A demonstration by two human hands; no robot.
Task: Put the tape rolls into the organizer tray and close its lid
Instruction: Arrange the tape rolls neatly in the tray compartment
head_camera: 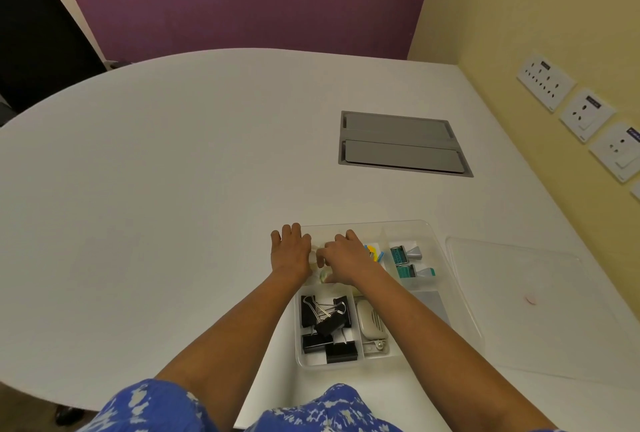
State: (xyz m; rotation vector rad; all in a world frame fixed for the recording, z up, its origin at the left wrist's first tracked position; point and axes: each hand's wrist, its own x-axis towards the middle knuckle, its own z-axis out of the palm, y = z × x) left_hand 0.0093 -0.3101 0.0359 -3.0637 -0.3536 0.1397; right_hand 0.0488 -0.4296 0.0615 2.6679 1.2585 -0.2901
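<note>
Mid-task, by the look of it. Left hand (291, 251) flat at the organizer tray (446, 279) edge, grip spread and empty. Right hand (346, 260) curled over the upper-left compartment, seemingly pinching a tape roll (325, 276); hard to confirm. Lid (519, 310) off, lying on table (173, 189) at lower right, not yet closed.

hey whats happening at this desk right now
A person is working both hands in the far left compartment of a clear organizer tray on a white table. The left hand and right hand are bunched around small tape rolls there. The tray's clear lid lies off to the right, so the tray is open.
</note>
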